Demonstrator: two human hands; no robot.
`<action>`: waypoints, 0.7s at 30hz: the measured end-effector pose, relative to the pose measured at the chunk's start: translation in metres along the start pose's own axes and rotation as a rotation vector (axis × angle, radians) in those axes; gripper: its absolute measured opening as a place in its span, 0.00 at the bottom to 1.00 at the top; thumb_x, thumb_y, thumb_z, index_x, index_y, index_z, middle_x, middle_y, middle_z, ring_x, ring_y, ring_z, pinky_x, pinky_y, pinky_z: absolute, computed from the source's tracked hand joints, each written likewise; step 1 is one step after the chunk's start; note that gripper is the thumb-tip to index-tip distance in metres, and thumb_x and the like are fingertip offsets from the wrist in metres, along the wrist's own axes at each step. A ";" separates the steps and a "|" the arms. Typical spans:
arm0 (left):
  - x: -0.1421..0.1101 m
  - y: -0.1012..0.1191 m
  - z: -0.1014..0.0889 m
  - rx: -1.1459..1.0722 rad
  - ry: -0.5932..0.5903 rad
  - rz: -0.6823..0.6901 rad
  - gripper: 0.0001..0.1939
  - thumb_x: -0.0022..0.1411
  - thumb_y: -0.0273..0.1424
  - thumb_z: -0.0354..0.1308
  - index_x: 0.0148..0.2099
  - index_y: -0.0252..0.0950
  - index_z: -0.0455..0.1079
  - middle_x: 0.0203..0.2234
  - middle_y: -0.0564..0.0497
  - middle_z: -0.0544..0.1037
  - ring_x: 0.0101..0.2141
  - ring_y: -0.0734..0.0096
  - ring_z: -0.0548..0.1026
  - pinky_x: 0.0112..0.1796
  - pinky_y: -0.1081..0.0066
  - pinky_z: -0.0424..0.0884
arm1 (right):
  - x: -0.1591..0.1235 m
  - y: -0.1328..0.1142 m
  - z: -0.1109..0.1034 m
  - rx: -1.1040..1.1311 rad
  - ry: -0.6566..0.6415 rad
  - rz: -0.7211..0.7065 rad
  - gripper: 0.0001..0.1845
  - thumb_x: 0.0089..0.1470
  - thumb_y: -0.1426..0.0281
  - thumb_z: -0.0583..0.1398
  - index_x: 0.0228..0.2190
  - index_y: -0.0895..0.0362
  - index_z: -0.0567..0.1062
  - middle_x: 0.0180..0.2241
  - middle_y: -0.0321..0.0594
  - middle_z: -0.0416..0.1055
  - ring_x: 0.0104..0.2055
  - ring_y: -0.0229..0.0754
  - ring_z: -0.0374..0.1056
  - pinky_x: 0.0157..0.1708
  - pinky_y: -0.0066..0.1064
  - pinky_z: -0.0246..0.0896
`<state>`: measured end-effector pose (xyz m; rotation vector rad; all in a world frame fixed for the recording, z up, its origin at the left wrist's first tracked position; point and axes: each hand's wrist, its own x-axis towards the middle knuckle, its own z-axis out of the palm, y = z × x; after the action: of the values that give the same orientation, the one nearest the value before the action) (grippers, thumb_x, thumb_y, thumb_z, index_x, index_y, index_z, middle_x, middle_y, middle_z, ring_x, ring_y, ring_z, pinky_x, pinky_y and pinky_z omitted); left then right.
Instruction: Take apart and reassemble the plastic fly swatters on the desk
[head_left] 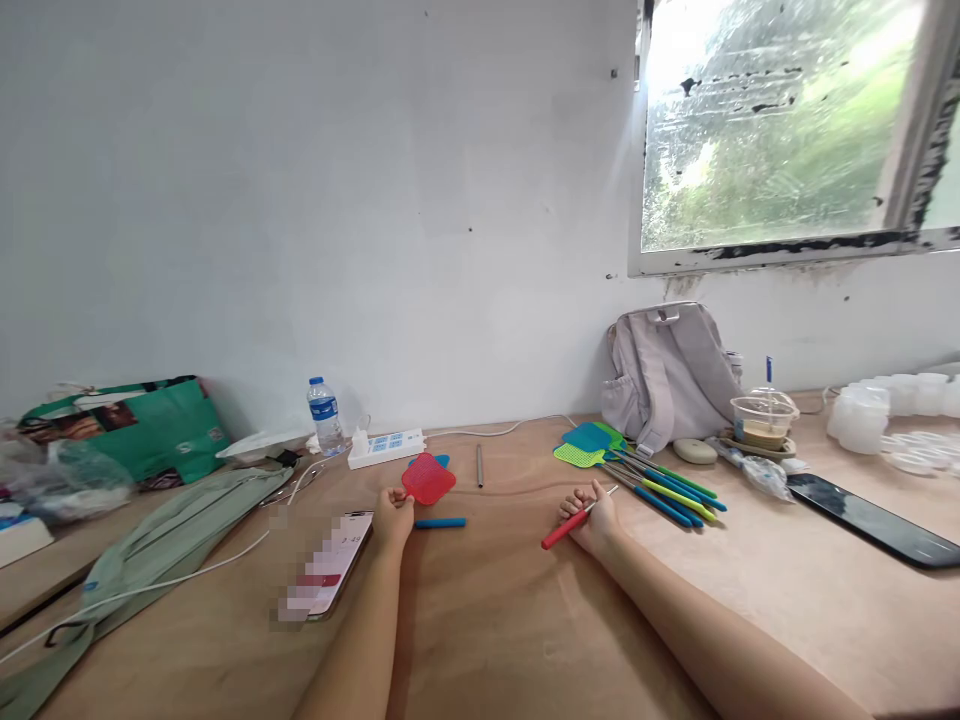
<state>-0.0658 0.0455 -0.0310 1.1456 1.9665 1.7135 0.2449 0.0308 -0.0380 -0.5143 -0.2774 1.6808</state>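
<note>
My left hand (393,518) is closed, pinching the near left edge of a red fly swatter head (430,480). Partly hidden behind that mesh is a blue swatter head (443,461). My right hand (600,528), turned palm up with curled fingers, holds a red swatter handle (562,530) with a thin metal tip sticking out. Between the hands, a loose blue handle (441,523) lies near my left hand, and a grey metal rod (480,467) rests farther back. Several assembled fly swatters (664,488) in blue, green and yellow are piled beyond my right hand.
Left of my left hand lies a lit phone (330,565). A water bottle (325,415) and a white power strip (385,447) stand by the wall. At the right are a grey backpack (667,375), a drink cup (763,415), a black phone-like slab (874,520) and plastic cups (862,418).
</note>
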 end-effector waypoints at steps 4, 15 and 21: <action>0.002 0.002 0.002 -0.281 0.115 -0.063 0.09 0.51 0.23 0.53 0.29 0.37 0.53 0.26 0.54 0.69 0.31 0.74 0.73 0.36 0.70 0.69 | 0.002 0.003 0.001 0.024 -0.006 -0.001 0.22 0.55 0.58 0.43 0.15 0.55 0.52 0.08 0.30 0.49 0.11 0.33 0.49 0.15 0.26 0.45; -0.038 0.040 0.022 -0.860 -0.206 -0.247 0.09 0.55 0.23 0.50 0.25 0.37 0.56 0.24 0.53 0.73 0.32 0.74 0.74 0.37 0.72 0.71 | 0.002 -0.002 0.003 -0.202 -0.017 0.091 0.20 0.54 0.64 0.47 0.14 0.55 0.51 0.07 0.27 0.45 0.09 0.30 0.45 0.11 0.23 0.42; -0.085 0.065 0.037 -0.971 -0.431 -0.341 0.04 0.52 0.25 0.56 0.29 0.36 0.63 0.26 0.53 0.74 0.30 0.75 0.74 0.35 0.73 0.71 | 0.004 -0.008 0.004 -0.379 0.075 0.140 0.15 0.48 0.70 0.54 0.16 0.55 0.53 0.09 0.22 0.44 0.08 0.27 0.40 0.08 0.19 0.34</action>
<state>0.0380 0.0088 -0.0034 0.6680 0.8062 1.6964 0.2494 0.0367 -0.0320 -0.8942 -0.5203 1.7467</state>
